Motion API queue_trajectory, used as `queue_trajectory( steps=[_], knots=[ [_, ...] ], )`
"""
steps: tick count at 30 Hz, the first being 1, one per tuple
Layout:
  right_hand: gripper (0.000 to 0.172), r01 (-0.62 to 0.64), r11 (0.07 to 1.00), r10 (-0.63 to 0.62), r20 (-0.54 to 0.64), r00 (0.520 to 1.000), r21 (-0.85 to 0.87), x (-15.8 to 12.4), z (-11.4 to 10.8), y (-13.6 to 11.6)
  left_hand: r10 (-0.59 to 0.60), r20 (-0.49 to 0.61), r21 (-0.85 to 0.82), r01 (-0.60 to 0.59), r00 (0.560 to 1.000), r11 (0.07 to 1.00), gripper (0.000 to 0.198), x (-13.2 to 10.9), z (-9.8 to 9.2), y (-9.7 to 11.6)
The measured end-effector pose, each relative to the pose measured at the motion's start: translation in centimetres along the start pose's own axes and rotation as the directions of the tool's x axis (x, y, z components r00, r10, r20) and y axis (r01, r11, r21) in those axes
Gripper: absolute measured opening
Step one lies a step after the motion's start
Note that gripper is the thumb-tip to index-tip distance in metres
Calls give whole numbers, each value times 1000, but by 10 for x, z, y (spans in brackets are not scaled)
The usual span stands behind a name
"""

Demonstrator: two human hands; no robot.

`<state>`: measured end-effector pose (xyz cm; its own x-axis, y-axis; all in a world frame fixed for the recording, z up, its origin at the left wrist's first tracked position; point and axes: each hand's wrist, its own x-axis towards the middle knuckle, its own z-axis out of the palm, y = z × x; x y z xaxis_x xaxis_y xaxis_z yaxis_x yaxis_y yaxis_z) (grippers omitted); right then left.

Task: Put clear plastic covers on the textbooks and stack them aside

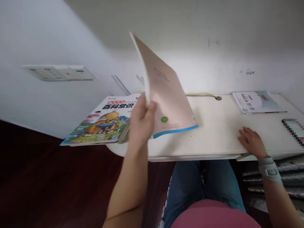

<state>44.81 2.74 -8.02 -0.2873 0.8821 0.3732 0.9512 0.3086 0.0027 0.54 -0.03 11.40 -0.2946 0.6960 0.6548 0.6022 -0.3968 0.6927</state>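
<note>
My left hand [142,122] is closed on the edge of a thin pale pink book [166,91], tilted up above the desk. A blue strip runs along the book's lower edge, with a green round mark just above it. Behind my left wrist, a colourful picture book [102,122] with large black characters overhangs the desk's left end. My right hand [253,141] lies flat on the white desk [209,126], fingers spread and holding nothing. A grey band [270,170] circles that wrist.
A white and green booklet [258,102] lies at the back right of the desk. Near the right edge sits a blurred-out flat object [294,130]. A yellow cable [201,94] runs to a round hole by the wall. Silvery wrapped items [287,175] fill the space below right.
</note>
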Motion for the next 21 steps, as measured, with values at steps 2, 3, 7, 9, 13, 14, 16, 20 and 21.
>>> queue_trajectory(
  steps=[2,3,7,9,13,14,16,20,21],
  knots=[
    [43,-8,1000,8,-2,1000,12,0,0,-1,-58,141,-228,90,988,969,44,-6,39,-3],
    [43,-9,1000,9,-5,1000,18,0,-1,-2,-94,229,-321,166,969,932,46,-11,58,-5],
    [43,-9,1000,9,-9,1000,22,0,-2,-4,-243,535,-428,508,809,748,51,-39,113,-21],
    [43,-18,1000,19,-7,1000,18,1,-3,-4,-303,581,-318,553,755,770,47,-54,126,-33],
    [44,-22,1000,22,9,1000,-7,1,-6,-5,-372,559,73,403,741,912,37,-74,127,-58],
    [44,-18,1000,19,16,1000,-16,1,-6,-5,-389,564,167,361,728,918,36,-77,126,-63],
    [45,-14,999,15,27,1000,-29,1,-7,-6,-426,577,312,294,697,903,35,-81,123,-70],
    [45,-13,1000,13,21,1000,-25,0,-7,-5,-394,559,453,129,730,882,35,-87,125,-76],
    [45,-11,1000,12,22,1000,-22,0,-7,-4,-377,550,479,88,745,873,36,-88,125,-77]
  ],
)
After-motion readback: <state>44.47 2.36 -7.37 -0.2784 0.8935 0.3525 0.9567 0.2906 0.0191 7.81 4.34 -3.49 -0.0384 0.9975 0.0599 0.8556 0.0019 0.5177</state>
